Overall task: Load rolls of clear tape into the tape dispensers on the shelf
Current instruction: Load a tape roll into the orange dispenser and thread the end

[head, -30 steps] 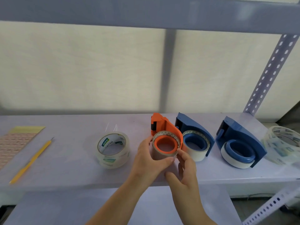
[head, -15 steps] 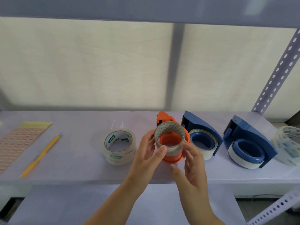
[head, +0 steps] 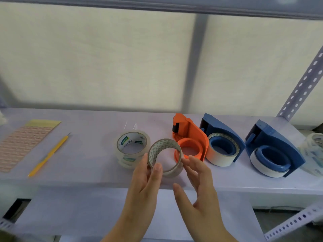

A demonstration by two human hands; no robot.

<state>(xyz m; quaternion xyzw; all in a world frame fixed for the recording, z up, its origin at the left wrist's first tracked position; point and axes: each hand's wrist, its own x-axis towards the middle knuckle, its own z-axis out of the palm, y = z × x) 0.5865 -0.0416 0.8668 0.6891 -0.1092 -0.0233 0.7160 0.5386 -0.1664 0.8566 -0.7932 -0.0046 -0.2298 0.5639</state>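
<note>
My left hand [head: 146, 177] holds a nearly used-up tape roll [head: 165, 157], a thin ring with a patterned inside, above the shelf's front edge. My right hand [head: 197, 182] hovers just right of the ring with fingers spread, fingertips close to it. An orange dispenser [head: 189, 137] lies behind the ring with its hub bare. Left of it stands a fresh clear tape roll [head: 132, 148] with a green label. Two blue dispensers [head: 222, 137] [head: 274, 145] to the right each carry a white roll.
A yellow craft knife [head: 50, 153] and a pink patterned sheet [head: 24, 142] lie at the left of the white shelf [head: 87, 168]. Wrapped tape rolls [head: 313, 151] sit at the far right edge. A perforated upright [head: 304, 84] rises at the back right.
The thin tape ring has come off the orange dispenser's hub and moved left and toward me in my left hand. My right hand has let go of it.
</note>
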